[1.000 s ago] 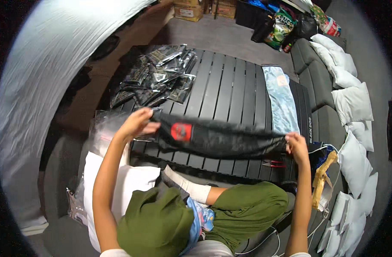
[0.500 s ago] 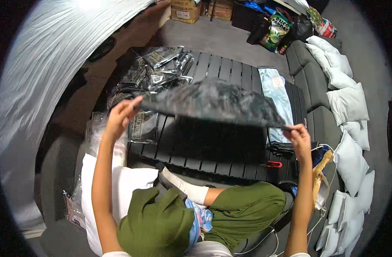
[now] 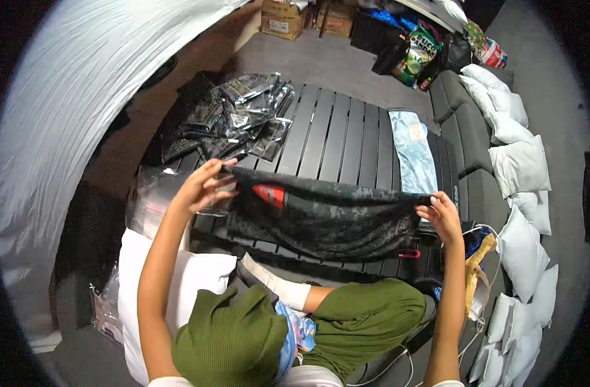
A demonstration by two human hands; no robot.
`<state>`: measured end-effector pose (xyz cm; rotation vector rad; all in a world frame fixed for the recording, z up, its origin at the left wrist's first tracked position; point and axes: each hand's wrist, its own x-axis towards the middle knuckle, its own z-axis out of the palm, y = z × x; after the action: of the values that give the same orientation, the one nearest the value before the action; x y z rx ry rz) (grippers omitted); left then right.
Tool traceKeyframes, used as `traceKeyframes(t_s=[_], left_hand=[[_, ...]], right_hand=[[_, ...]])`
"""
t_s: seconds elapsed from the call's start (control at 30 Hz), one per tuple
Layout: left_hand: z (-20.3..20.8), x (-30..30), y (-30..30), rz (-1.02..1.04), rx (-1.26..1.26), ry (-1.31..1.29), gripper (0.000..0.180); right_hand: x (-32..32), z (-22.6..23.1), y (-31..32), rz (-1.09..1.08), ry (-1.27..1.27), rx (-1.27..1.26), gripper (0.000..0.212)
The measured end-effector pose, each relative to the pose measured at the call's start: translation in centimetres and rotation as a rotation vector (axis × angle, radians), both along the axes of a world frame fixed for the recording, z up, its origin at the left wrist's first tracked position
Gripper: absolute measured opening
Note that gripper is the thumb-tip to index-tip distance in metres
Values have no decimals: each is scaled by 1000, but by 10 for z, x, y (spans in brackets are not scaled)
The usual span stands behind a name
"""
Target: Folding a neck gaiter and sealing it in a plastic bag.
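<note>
A dark camouflage-patterned cloth [image 3: 334, 216] with a red patch near its left end is stretched between my hands above the table. My left hand [image 3: 208, 187] pinches its upper left corner between thumb and finger, the other fingers spread. At the upper right corner, my right hand [image 3: 442, 216] grips the edge with thumb and fingertips. The lower edge of the cloth hangs down in a curve over the black slatted table [image 3: 311, 142]. A red-handled tool [image 3: 409, 254] lies on the table, partly covered by the cloth.
Several black items in clear plastic packets [image 3: 237, 116] lie heaped on the table's far left. A folded light blue cloth [image 3: 412, 151] lies at its right. White pillows [image 3: 519, 168] line the grey sofa [image 3: 461, 119]. Clear plastic bags [image 3: 150, 200] and a white cushion [image 3: 201, 277] are at my left.
The cloth has come down from a billowed, nearly level position and now hangs toward me, showing its red patch. My left hand has moved right and my right hand slightly left.
</note>
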<state>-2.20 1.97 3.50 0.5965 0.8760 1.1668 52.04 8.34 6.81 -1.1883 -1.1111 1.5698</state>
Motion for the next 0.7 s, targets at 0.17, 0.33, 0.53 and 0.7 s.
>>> traceKeyframes(t_s=[0.17,0.33,0.53,0.7], left_hand=[[0,-13,62,82,60,36,16],[12,-28,100,103,124,-23,14],[42,-22,114,174,381,-80,9],[-8,-37,74,45,353,-23,19]], right_hand=[[-8,0,48,-2,80,45,14],[-22,10,61,-20,86,136,13],[-25,19,50,-81,158,342,13],[-15,0,2,-8,2,290,14]])
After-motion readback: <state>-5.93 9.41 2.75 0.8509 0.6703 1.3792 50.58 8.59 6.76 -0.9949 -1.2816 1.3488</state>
